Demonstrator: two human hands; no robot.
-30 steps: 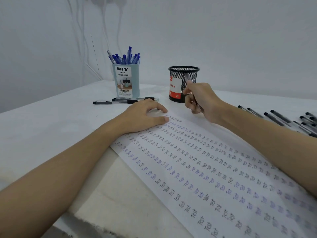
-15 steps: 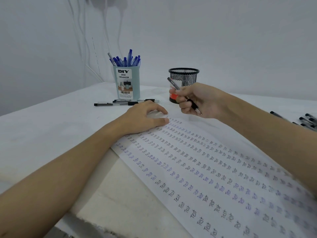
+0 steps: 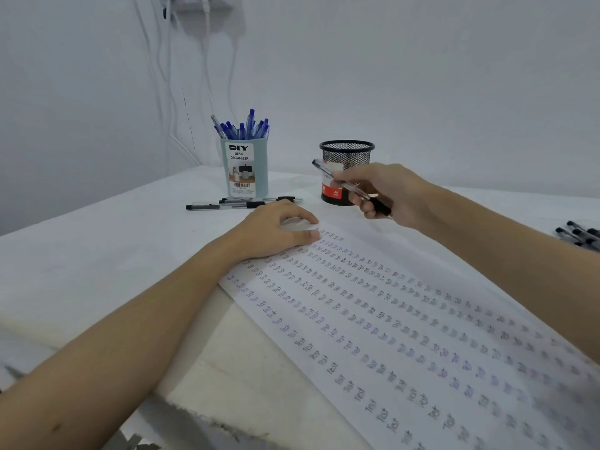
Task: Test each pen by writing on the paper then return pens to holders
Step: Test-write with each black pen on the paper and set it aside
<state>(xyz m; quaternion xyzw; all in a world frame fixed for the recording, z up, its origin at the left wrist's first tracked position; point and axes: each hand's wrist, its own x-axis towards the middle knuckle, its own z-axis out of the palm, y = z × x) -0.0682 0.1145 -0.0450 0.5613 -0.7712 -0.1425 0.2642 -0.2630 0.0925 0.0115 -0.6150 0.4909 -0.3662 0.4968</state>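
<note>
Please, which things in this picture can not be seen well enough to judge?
Head view only:
- Inside of the black mesh holder: the low angle hides it, and the right hand with its pen covers the front.
- Pen's tip: hidden behind the fingers.
- Black pens at right: cut by the edge; no count.
- Writing on the paper: blurred towards right.
- Label print on the blue holder: too small.
</note>
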